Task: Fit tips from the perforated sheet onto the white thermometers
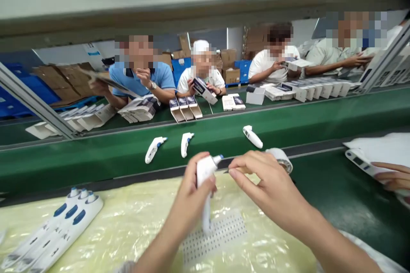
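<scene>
My left hand point(188, 196) is wrapped round a white ear thermometer point(205, 171) with a blue tip, its body hanging down over the yellow plastic-covered work surface point(137, 217). Just right of that tip, my right hand point(269, 183) is closed in a pinch; a small dark point shows at its fingertips, but what it belongs to is mostly hidden. Below the hands lies a clear sheet of small dark-printed labels point(224, 232). Three white thermometers point(68, 217) with blue buttons lie side by side at left.
Beyond my hands, several thermometers point(154, 150) lie on a green conveyor belt point(112, 158). A tape roll point(282, 160) stands behind my right hand. At right, another person's hand point(393, 175) touches a thermometer point(361, 162). Across the belt, co-workers handle boxes point(185, 108).
</scene>
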Demonstrator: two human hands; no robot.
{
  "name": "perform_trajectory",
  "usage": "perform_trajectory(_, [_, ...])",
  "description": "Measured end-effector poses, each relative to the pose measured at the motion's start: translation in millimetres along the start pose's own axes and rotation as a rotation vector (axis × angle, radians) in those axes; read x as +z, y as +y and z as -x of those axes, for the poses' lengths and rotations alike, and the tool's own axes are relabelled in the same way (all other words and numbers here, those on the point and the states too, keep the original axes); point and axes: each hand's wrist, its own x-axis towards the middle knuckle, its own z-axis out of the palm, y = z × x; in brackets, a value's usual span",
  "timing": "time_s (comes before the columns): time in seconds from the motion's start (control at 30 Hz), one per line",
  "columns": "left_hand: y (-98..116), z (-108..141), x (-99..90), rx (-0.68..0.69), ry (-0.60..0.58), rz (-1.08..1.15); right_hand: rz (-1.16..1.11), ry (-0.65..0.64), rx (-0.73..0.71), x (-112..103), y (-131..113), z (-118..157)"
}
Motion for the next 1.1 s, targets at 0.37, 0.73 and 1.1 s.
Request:
perform_trajectory(0.37, [-33.6, 35.3, -5.5, -0.377, 0.004, 0.210, 0.218, -0.501, 0.270, 27.0, 25.4, 33.4])
perform_trajectory(0.73, [-45.0, 36.3, 2.8, -0.405, -0.069, 0.020, 0.165, -0.404, 0.314, 33.4, 42.9, 44.7])
perform_trajectory(1.1, [-43.9, 37.8, 4.7, -0.386, -0.061, 0.051, 0.190, -0.428, 0.320, 34.5, 40.2, 43.5])
